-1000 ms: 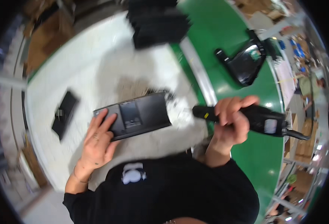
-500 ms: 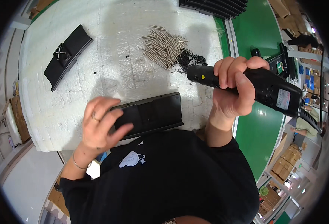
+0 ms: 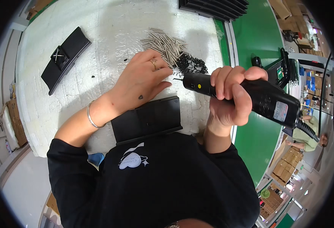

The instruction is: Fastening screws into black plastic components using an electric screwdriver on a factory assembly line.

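Screws (image 3: 192, 64) lay heaped beyond the far right corner of the black panel (image 3: 155, 117), and my left hand (image 3: 141, 78) hung across its far edge, thumb parted from half-curled fingers, though I couldn't tell whether they had hold of anything. Right of the panel, my right hand (image 3: 233, 95) was wrapped firmly round the screwdriver (image 3: 267, 97), its bit (image 3: 178, 79) close to my left fingertips, so an early start could have nicked me; a brushing wrist could have skewed the unheld panel.

Black short-sleeved top (image 3: 197, 182) with pale heart print (image 3: 131, 161), silvery bangle (image 3: 89, 114), slim finger ring (image 3: 154, 63).
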The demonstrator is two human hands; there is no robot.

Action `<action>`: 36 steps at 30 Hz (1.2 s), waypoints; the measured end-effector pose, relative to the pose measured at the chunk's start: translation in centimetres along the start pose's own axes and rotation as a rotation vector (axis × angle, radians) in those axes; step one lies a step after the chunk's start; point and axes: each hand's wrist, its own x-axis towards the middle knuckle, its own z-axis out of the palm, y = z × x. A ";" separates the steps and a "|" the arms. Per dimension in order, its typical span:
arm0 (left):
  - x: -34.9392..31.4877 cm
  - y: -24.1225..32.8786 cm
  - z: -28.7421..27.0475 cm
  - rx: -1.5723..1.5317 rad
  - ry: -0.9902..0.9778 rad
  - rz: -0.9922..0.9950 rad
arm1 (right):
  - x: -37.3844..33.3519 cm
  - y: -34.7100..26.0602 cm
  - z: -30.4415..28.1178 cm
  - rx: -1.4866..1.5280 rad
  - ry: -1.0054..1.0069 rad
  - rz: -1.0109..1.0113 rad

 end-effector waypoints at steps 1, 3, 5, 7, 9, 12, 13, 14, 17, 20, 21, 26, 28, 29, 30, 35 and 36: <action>0.3 0.0 0.2 -0.001 0.001 0.000 | 0.0 -0.3 -0.1 -0.011 -0.028 -0.001; 0.6 0.0 0.6 -0.044 0.048 0.046 | -0.1 -0.7 0.0 0.005 -0.027 -0.023; 0.4 -0.1 1.0 -0.070 0.058 0.047 | -0.1 -1.1 0.2 0.027 -0.045 -0.046; 0.3 0.0 1.0 -0.100 0.066 0.049 | -0.2 -1.4 0.2 0.040 -0.066 -0.046; 0.2 0.5 0.7 -0.113 0.065 0.017 | -0.3 -1.7 0.4 0.064 -0.072 -0.048; 0.1 1.0 0.5 -0.081 0.068 0.050 | -0.2 -2.1 0.2 0.083 -0.139 -0.042; 0.1 1.2 0.3 -0.081 0.067 0.050 | -0.3 -2.3 0.3 0.084 -0.139 -0.042; 0.2 1.5 0.0 0.013 0.057 0.119 | -0.5 -2.5 0.5 0.075 -0.177 -0.033; -0.4 2.2 -0.1 0.033 0.058 0.140 | -0.1 -2.8 -0.3 0.111 -0.398 -0.027; -1.3 2.5 0.0 -0.148 0.065 0.032 | -0.2 -2.5 -0.5 0.207 -0.495 -0.069; -1.6 2.4 0.0 -0.254 0.061 -0.026 | -0.3 -2.7 -0.3 0.193 -0.476 -0.063; -2.2 1.2 -0.4 -0.324 -0.037 0.034 | -0.9 -3.1 -0.2 0.109 -0.480 0.060; -2.1 1.2 -0.4 -0.374 -0.081 -0.007 | -1.1 -2.9 -0.1 0.121 -0.457 0.034; -1.9 1.4 -0.6 -0.383 -0.067 -0.021 | -1.2 -2.9 -0.1 0.116 -0.465 0.039; -1.6 1.5 -0.7 -0.393 -0.054 -0.034 | -1.2 -2.9 -0.2 0.110 -0.473 0.043; -0.2 -0.7 -1.2 -0.072 0.058 -0.053 | -1.3 -3.0 -0.5 0.041 -0.350 0.003; -0.1 -1.3 -1.1 0.026 0.003 -0.040 | -1.3 -3.1 -0.6 0.043 -0.330 -0.017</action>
